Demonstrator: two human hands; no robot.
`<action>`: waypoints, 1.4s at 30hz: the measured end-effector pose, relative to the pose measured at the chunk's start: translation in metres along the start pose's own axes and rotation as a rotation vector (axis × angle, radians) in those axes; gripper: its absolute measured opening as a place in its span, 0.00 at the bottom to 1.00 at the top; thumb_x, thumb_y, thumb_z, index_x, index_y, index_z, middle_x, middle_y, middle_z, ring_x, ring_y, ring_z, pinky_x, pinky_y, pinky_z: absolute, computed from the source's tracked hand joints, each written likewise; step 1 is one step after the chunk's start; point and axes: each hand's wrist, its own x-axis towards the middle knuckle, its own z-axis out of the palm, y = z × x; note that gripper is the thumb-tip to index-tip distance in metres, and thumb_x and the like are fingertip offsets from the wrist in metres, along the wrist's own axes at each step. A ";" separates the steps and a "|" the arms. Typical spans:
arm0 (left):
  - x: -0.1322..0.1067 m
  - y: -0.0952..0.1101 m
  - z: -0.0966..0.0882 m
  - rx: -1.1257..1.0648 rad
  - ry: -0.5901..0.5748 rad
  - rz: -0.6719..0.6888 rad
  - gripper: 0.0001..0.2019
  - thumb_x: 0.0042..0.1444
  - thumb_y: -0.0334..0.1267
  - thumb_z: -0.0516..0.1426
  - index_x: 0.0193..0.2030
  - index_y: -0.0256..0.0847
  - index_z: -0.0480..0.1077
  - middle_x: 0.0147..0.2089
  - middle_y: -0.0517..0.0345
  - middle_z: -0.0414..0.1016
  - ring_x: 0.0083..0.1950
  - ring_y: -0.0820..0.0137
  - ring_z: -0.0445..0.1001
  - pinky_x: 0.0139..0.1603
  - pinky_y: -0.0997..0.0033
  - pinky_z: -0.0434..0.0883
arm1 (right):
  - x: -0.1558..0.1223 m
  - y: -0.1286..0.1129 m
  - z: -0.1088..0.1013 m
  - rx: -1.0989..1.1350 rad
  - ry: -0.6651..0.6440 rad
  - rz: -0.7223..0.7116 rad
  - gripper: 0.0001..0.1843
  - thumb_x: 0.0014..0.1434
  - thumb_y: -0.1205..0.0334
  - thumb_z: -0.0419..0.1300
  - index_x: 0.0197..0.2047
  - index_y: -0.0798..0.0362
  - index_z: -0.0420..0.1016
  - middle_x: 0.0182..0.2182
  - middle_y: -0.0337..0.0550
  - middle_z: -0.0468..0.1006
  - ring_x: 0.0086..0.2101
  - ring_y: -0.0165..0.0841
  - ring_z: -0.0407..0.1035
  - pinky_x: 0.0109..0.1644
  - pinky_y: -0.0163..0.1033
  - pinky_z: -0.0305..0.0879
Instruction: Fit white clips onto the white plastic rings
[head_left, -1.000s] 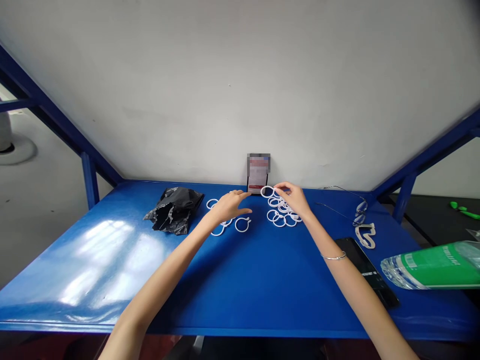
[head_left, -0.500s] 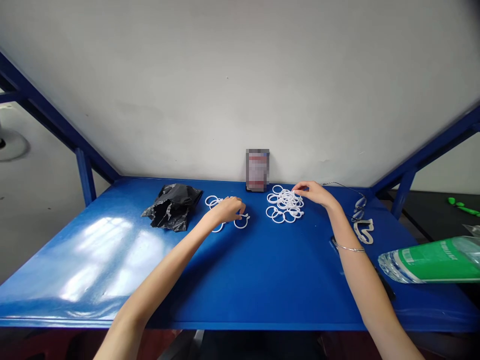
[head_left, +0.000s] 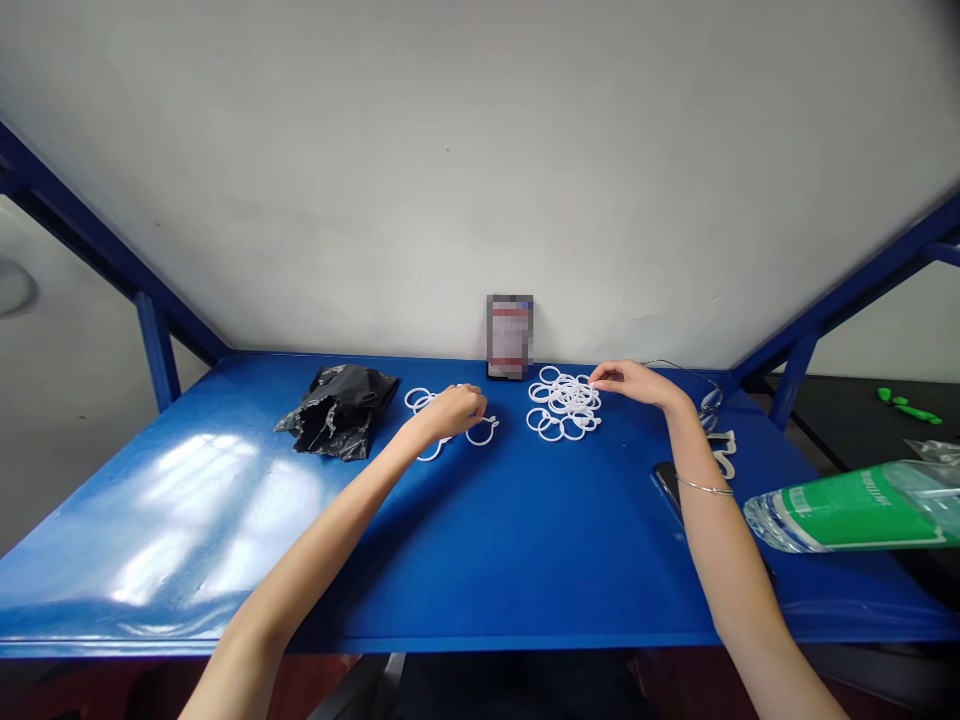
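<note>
Toward twelve o'clock, the right hand (head_left: 631, 383) pinches the ring pile (head_left: 562, 405) at its three-o'clock edge; the left hand (head_left: 448, 410) curls over loose rings (head_left: 420, 401), grip unclear. Rings are best lifted singly.

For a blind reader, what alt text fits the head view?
On a blue table, the left hand rests on a few white rings while the right hand touches a larger ring pile. A black bag lies left, a plastic bottle right.

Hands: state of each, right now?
Left hand: curled over the loose rings; grip cannot be told.
Right hand: fingertips pinched on the ring pile.
</note>
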 end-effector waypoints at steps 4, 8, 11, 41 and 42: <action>0.001 -0.002 0.003 -0.015 0.035 0.028 0.06 0.55 0.27 0.54 0.33 0.37 0.72 0.37 0.51 0.74 0.40 0.65 0.72 0.38 0.71 0.64 | -0.002 -0.004 0.000 0.011 -0.061 -0.018 0.19 0.50 0.47 0.61 0.37 0.54 0.76 0.35 0.46 0.78 0.39 0.40 0.71 0.44 0.43 0.64; 0.002 -0.003 0.005 -0.032 0.056 0.039 0.06 0.55 0.28 0.54 0.34 0.38 0.72 0.37 0.52 0.75 0.39 0.66 0.72 0.36 0.72 0.64 | 0.001 -0.002 0.003 -0.004 -0.075 -0.012 0.17 0.51 0.50 0.60 0.37 0.54 0.75 0.36 0.46 0.78 0.38 0.39 0.71 0.42 0.42 0.65; 0.003 -0.002 0.005 -0.041 0.076 0.031 0.06 0.56 0.29 0.54 0.34 0.39 0.71 0.37 0.54 0.75 0.38 0.67 0.72 0.34 0.73 0.62 | 0.002 0.003 0.003 -0.017 -0.047 -0.002 0.15 0.51 0.52 0.60 0.37 0.54 0.75 0.36 0.46 0.78 0.38 0.38 0.71 0.43 0.42 0.65; 0.011 0.012 0.032 -0.481 0.585 -0.110 0.10 0.61 0.37 0.50 0.44 0.38 0.69 0.33 0.57 0.72 0.32 0.71 0.69 0.34 0.73 0.64 | 0.041 -0.051 0.130 0.251 0.242 -0.387 0.11 0.59 0.54 0.57 0.39 0.51 0.75 0.34 0.42 0.78 0.35 0.37 0.72 0.44 0.43 0.68; 0.011 0.014 0.032 -0.519 0.605 -0.109 0.11 0.62 0.38 0.50 0.46 0.37 0.68 0.34 0.57 0.73 0.32 0.71 0.70 0.35 0.74 0.65 | 0.042 -0.049 0.132 0.289 0.259 -0.388 0.11 0.59 0.53 0.57 0.39 0.51 0.74 0.34 0.42 0.78 0.35 0.37 0.72 0.44 0.43 0.68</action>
